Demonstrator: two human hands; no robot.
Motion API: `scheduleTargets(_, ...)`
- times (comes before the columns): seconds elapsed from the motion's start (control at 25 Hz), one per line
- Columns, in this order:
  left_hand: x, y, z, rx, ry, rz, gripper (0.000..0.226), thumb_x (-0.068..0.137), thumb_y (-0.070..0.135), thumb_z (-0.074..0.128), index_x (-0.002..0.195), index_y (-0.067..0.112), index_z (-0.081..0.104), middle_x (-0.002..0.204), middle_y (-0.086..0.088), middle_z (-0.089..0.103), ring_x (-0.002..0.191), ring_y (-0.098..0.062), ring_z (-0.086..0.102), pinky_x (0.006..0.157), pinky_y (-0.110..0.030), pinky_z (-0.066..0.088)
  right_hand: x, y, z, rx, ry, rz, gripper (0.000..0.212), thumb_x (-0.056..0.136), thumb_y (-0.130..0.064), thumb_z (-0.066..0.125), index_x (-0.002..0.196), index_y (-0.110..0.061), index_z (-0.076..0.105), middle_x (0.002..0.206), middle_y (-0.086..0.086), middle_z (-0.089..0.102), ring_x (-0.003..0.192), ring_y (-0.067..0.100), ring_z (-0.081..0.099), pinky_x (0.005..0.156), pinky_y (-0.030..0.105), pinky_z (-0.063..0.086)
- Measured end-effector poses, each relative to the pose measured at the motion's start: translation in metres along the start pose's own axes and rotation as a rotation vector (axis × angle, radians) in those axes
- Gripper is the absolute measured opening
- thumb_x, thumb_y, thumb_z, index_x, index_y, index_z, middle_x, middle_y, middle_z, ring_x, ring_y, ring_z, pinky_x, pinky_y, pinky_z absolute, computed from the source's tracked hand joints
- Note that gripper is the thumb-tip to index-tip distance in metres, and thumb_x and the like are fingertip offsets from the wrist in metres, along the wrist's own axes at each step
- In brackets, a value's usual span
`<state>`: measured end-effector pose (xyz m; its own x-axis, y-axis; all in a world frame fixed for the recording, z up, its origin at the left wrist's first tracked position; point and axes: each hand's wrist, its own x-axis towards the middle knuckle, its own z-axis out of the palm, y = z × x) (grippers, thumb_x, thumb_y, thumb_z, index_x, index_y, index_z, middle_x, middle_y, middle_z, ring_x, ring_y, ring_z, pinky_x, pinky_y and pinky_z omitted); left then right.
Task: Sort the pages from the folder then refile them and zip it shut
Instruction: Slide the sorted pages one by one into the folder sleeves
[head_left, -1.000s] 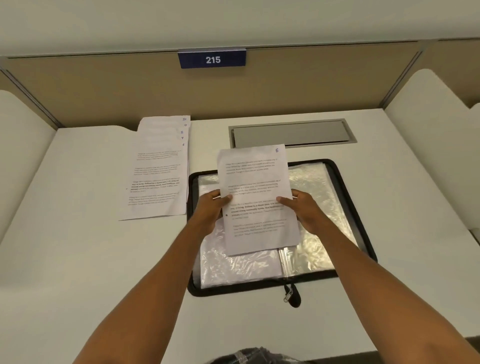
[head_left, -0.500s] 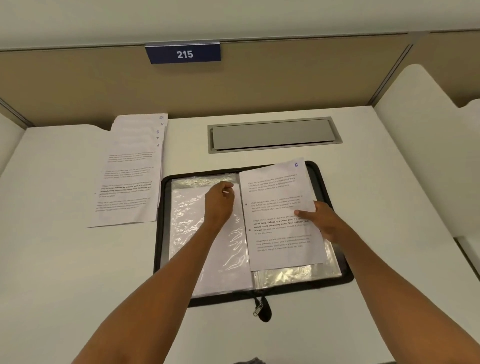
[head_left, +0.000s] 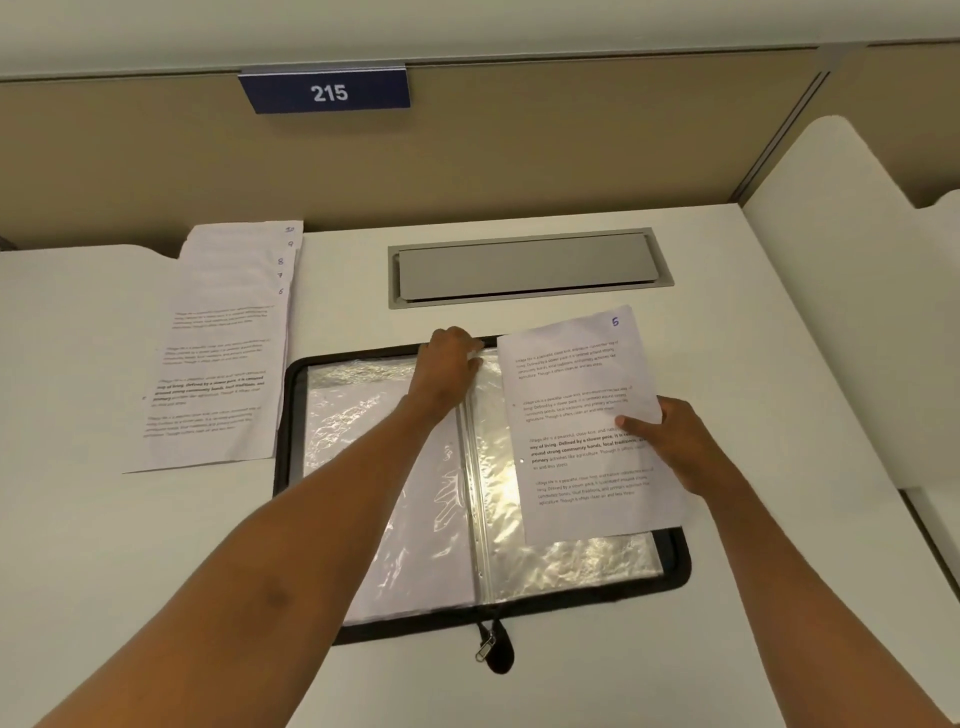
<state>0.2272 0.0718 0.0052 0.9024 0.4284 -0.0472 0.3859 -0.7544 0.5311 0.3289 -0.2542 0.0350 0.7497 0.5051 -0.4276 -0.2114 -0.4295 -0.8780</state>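
Observation:
A black zip folder (head_left: 675, 564) lies open on the white desk, its clear plastic sleeves (head_left: 519, 467) spread flat. My right hand (head_left: 670, 441) grips a printed page (head_left: 576, 415) numbered 5 at its right edge, over the folder's right half. My left hand (head_left: 449, 364) reaches to the top of the sleeves near the spine, its fingers curled on the top edge of a sleeve. A fanned stack of pages (head_left: 218, 364) numbered 6 to 10 lies left of the folder. The zip pull (head_left: 485, 649) hangs at the folder's near edge.
A grey cable hatch (head_left: 524, 267) is set in the desk behind the folder. A beige partition with a blue sign 215 (head_left: 327, 92) closes the back. White side panels (head_left: 852, 312) flank the desk on the right.
The page moved from the middle over to the right half, now held by my right hand alone. My left hand let go of it and reached up to the top of the sleeves.

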Motion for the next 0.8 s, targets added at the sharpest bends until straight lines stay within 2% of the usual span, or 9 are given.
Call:
scheduleTargets(0.16,0.008,-0.001,-0.001,-0.044,0.007,0.008,0.024,0.091,0.019,0.076,0.114,0.02,0.076,0.115,-0.004,0.067,0.114,-0.026,0.055,0.093,-0.04,0.037,0.003,-0.021,-0.015,0.084,0.055,-0.028,0.028,0.09,-0.015,0.078,0.117,-0.018,0.072,0.107,-0.002,0.079,0.096,0.02,0.076,0.072,0.026,0.062)
scheduleTargets(0.4,0.01,0.0,-0.005,-0.014,0.009,0.08,0.011,0.088,0.023,0.079,0.092,0.024,0.069,0.093,0.007,0.065,0.096,-0.016,0.052,0.083,-0.032,0.026,0.019,-0.068,-0.029,0.095,0.158,-0.14,0.03,0.09,-0.015,0.078,0.119,-0.02,0.072,0.11,-0.002,0.078,0.098,0.019,0.076,0.079,0.031,0.063)
scheduleTargets(0.6,0.02,0.007,-0.006,0.041,-0.05,0.182,0.009,0.088,0.019,0.075,0.092,0.023,0.069,0.09,0.008,0.062,0.093,-0.018,0.052,0.083,-0.032,0.027,0.035,-0.116,-0.03,0.018,0.21,-0.306,0.029,0.093,-0.015,0.075,0.122,-0.018,0.07,0.11,-0.007,0.076,0.095,0.011,0.075,0.078,0.026,0.062)
scheduleTargets(0.8,0.031,0.013,-0.006,0.096,-0.06,0.247,0.008,0.088,0.015,0.075,0.09,0.022,0.072,0.089,0.006,0.068,0.091,-0.019,0.055,0.081,-0.033,0.028,0.054,-0.152,-0.023,-0.061,0.236,-0.395,0.03,0.094,-0.018,0.074,0.124,-0.015,0.069,0.107,-0.01,0.074,0.09,0.004,0.074,0.072,0.018,0.059)
